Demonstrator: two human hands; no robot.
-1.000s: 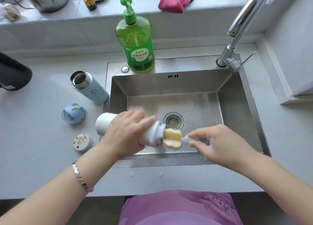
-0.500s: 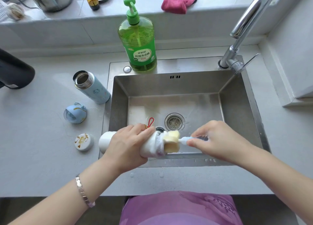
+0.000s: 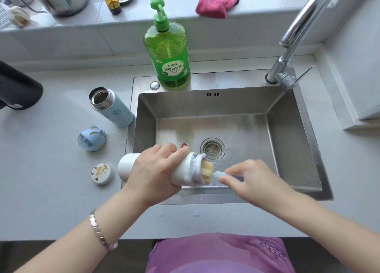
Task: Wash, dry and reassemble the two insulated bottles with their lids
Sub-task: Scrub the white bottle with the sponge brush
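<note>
Since a second ago, the right hand has closed in on the bottle's mouth and the yellow sponge head, then clear of the rim, now sits partly inside it. All of this happens over the front edge of the sink, near the drain. The white bottle lies almost level with its long axis running left to right: the base sticks out to the person's left over the counter edge, and the foamy mouth points right, toward the other hand. The left hand wraps round the bottle's middle, fingers curled over the top and thumb underneath, so the body is held firm. Just beyond the mouth, the right hand pinches the pale blue handle of the sponge brush between thumb and fingertips, and the handle lies nearly in line with the bottle's axis. Judging by that, the next stroke is a straight push leftward along the axis, and any tilt of the handle would jam the sponge against the rim. Well apart on the counter to the left, the blue bottle stands open, with the blue lid and the white lid off beside it, not yet washed as far as can be judged.
</note>
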